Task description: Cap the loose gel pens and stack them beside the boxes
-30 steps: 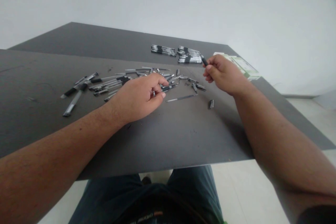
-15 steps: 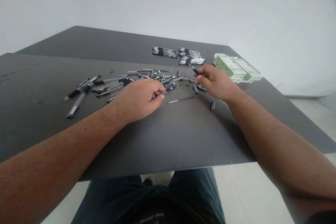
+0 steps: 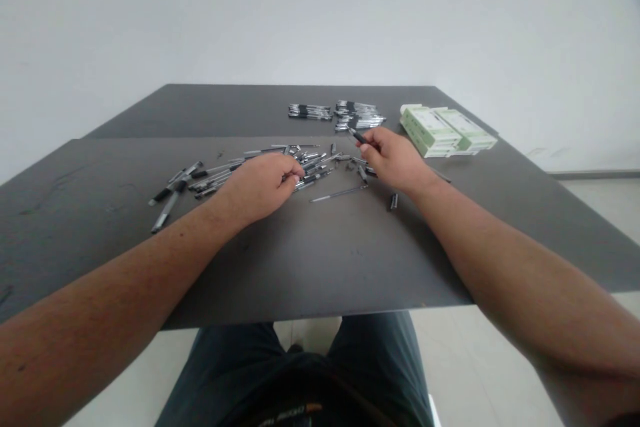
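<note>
My right hand is closed around a pen with a dark grip, its tip pointing up and left. My left hand rests over a loose pile of pen parts, thumb and fingers pinched; what they hold, if anything, is too small to tell. A thin refill lies alone in front of the pile. Several clear pen barrels with black grips lie left of and behind my left hand. A small black cap lies below my right hand.
Bundles of pens lie further back, one on the left and others on the right. Green and white boxes stand at the right. Thicker pens lie at the left of the grey table.
The head view has shifted and levelled. My left hand has drawn slightly left, over the pile's edge. My right hand still holds the pen near the bundles.
</note>
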Tool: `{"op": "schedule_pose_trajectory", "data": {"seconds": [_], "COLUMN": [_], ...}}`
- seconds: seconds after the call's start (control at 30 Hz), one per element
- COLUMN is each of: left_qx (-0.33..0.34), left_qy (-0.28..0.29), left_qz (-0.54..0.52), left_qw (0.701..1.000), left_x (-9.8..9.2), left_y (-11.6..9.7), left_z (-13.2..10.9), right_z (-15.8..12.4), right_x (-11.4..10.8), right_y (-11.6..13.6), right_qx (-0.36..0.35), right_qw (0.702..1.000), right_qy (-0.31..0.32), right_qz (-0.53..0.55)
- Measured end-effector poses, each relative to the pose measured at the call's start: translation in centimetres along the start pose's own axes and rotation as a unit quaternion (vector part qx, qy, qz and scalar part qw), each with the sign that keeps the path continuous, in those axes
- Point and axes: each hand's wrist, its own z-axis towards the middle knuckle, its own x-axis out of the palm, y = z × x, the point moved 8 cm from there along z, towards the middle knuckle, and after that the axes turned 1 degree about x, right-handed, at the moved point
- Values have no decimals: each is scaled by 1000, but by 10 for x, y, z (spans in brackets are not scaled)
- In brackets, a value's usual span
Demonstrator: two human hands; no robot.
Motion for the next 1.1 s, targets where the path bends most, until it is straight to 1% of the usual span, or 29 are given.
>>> {"op": "schedule_pose_trajectory", "data": {"seconds": [0.1,0.2,0.33,0.43,0.57,0.67,0.8,0.97,1.1], "left_qx": [5,2,-9,-3,-4,-8,-6,2,0], "left_qy": [29,65,108,126,139,155,174,184,193], "left_qz": [50,96,146,163,192,210,231,243,241], "left_qw": [998,993,983,979,972,965,957,952,951], "left_x": [-4,-2,11,22,29,32,35,39,42], "left_y": [-10,-19,-23,-25,-29,-34,-38,-40,-40], "left_z": [21,46,75,88,95,96,95,97,100], "right_z": [2,4,6,7,7,7,8,9,9], "right_x": [1,1,1,1,1,0,1,2,3], "right_y": [-3,-5,-6,-7,-4,-1,1,2,3], "right_qx": [5,5,-3,-6,-17,-26,-23,-20,-22], "right_qw": [1000,1000,1000,1000,999,999,999,1000,1000], "right_qy": [-1,-10,-22,-27,-33,-33,-22,-6,-5], "right_qz": [-6,-8,2,1,-4,4,1,-6,-6]}}
